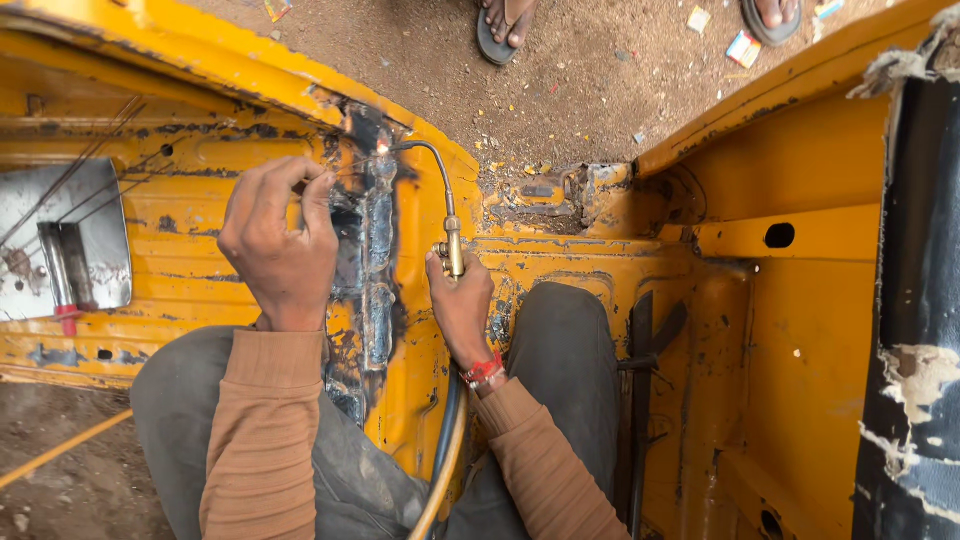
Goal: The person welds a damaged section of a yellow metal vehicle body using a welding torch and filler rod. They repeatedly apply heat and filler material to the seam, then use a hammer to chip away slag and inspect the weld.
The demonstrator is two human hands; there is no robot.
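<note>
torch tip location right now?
In the head view, the torch tip is left of centre near the top, at the upper end of the blackened seam on the yellow panel, between the left hand and the right hand holding the torch.

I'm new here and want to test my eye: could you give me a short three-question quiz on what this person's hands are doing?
1. True or false: the right hand grips a brass torch whose curved tip ends in a small flame.
2. What does the left hand pinch? A) thin rod B) hammer C) paintbrush
3. What colour is the panel around the blackened seam?

Key: 1 true; 2 A; 3 yellow.
</note>
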